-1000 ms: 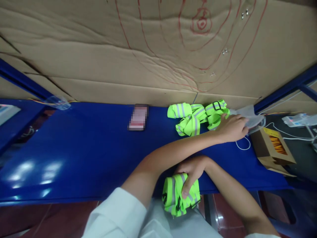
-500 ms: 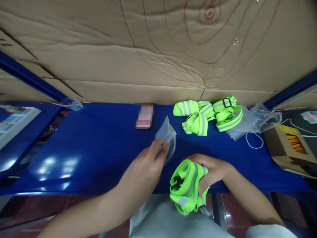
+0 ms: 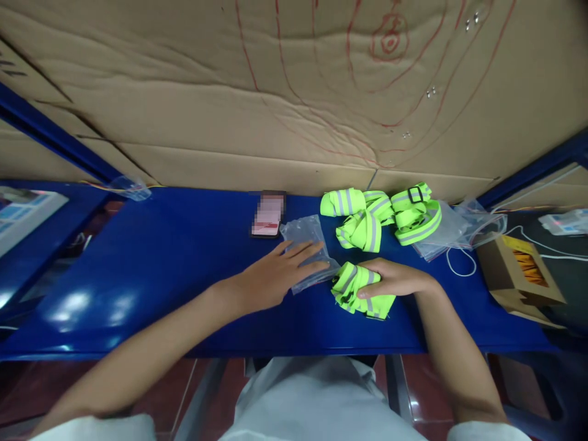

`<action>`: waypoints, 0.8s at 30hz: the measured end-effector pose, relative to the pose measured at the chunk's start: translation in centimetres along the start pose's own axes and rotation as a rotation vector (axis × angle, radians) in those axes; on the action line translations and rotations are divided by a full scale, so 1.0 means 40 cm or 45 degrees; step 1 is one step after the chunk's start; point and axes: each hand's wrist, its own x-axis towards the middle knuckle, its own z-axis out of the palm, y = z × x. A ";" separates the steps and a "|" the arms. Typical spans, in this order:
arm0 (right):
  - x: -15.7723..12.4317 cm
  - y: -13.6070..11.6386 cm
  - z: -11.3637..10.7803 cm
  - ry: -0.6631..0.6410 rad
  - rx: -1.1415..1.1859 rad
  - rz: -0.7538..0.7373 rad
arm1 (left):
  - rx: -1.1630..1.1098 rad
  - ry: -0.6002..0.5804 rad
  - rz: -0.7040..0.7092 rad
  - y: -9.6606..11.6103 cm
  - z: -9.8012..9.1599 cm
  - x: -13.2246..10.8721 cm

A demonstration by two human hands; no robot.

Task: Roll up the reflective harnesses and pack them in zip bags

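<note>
My left hand (image 3: 280, 275) lies with fingers stretched out over a clear plastic zip bag (image 3: 305, 231) on the blue table (image 3: 174, 257). The bag is flat, its red-edged side towards the right hand. A folded bundle of neon-yellow reflective strap (image 3: 356, 283) rests at the bag's right edge, and my right hand (image 3: 390, 278) grips it from the right. Behind it sit more reflective straps: a roll (image 3: 342, 202), a loose bundle (image 3: 362, 228) and one with a black buckle (image 3: 417, 214).
A phone (image 3: 269, 214), its screen blurred out, lies behind the bag. More clear bags (image 3: 452, 226) are piled right of the straps. An open cardboard box (image 3: 517, 275) with orange contents stands at the right. A cardboard panel (image 3: 193, 110) with red lines walls the back.
My left hand has let the bag down flat on the table and spread its fingers. My right hand has carried the strap bundle forward from the table edge to beside the bag.
</note>
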 end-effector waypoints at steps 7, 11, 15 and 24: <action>0.014 -0.012 0.011 -0.225 -0.028 0.118 | 0.023 -0.229 0.040 -0.012 0.015 0.155; 0.009 -0.006 0.000 -0.252 -0.003 0.173 | 0.018 -0.240 0.074 -0.001 0.013 0.203; 0.002 0.008 -0.019 -0.187 0.015 0.235 | 0.013 0.048 0.080 0.017 0.022 0.182; 0.003 0.010 -0.019 -0.172 0.210 0.196 | 0.048 0.383 0.130 0.075 0.081 0.086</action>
